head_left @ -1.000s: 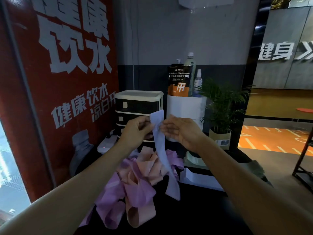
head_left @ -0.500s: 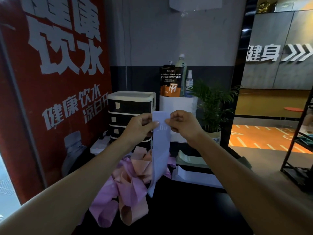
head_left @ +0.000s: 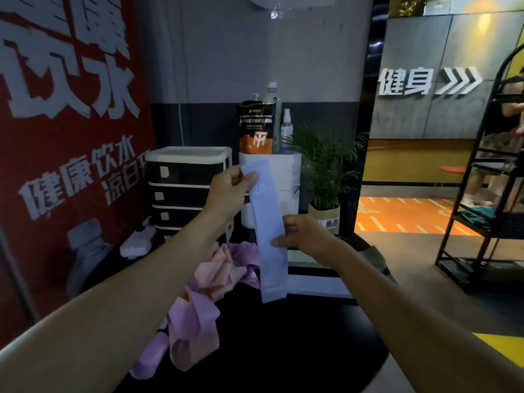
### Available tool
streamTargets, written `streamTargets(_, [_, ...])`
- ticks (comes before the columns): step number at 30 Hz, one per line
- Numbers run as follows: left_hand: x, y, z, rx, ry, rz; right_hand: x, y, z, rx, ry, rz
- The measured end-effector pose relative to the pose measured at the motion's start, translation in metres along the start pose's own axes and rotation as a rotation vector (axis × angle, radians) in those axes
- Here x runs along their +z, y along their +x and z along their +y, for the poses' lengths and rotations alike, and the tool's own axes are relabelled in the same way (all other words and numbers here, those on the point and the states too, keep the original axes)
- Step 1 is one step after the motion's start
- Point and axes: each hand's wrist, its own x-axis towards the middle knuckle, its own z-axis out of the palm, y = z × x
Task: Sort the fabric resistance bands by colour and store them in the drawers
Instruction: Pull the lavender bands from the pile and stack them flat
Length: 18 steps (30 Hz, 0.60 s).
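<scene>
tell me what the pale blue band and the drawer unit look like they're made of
The pale blue band, held by the left hand and right hand, looks like matte woven fabric: it hangs limp and flat, without shine. The drawer unit looks like plastic, probably: a smooth cream frame around dark, slightly glossy drawer fronts.

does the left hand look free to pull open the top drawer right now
Probably not yet. The left hand pinches the top of the blue band, and the right hand holds it lower down. Nothing stands between it and the top drawer, so letting go would free it.
</scene>
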Motion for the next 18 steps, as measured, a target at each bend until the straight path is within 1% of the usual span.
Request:
streamTargets(3, [0.002,0.003,-0.012,-0.068,-0.081,0.091,-0.015,-0.007,0.023,0.066,-0.159,-0.001])
streamTargets(6, [0.002,0.000,-0.029,-0.148,-0.129,0.139,-0.029,-0.016,0.042,0.114,-0.240,0.036])
streamTargets(8, [0.002,-0.005,-0.043,-0.193,-0.141,0.176,-0.038,-0.024,0.049,0.099,-0.304,0.046])
streamTargets(10, [0.003,-0.008,-0.056,-0.256,-0.161,0.233,-0.048,-0.031,0.056,0.068,-0.305,0.043])
streamTargets(12, [0.004,-0.011,-0.067,-0.302,-0.158,0.270,-0.058,-0.040,0.062,0.097,-0.298,-0.007])
streamTargets(13, [0.006,-0.011,-0.073,-0.316,-0.157,0.283,-0.063,-0.044,0.068,0.119,-0.351,-0.045])
streamTargets(15, [0.006,-0.012,-0.085,-0.348,-0.169,0.314,-0.076,-0.049,0.085,0.177,-0.551,-0.087])
streamTargets(16, [0.006,-0.013,-0.091,-0.365,-0.179,0.335,-0.083,-0.052,0.096,0.203,-0.625,-0.085])
streamTargets(18, [0.004,-0.014,-0.103,-0.398,-0.173,0.372,-0.095,-0.059,0.113,0.255,-0.594,-0.013])
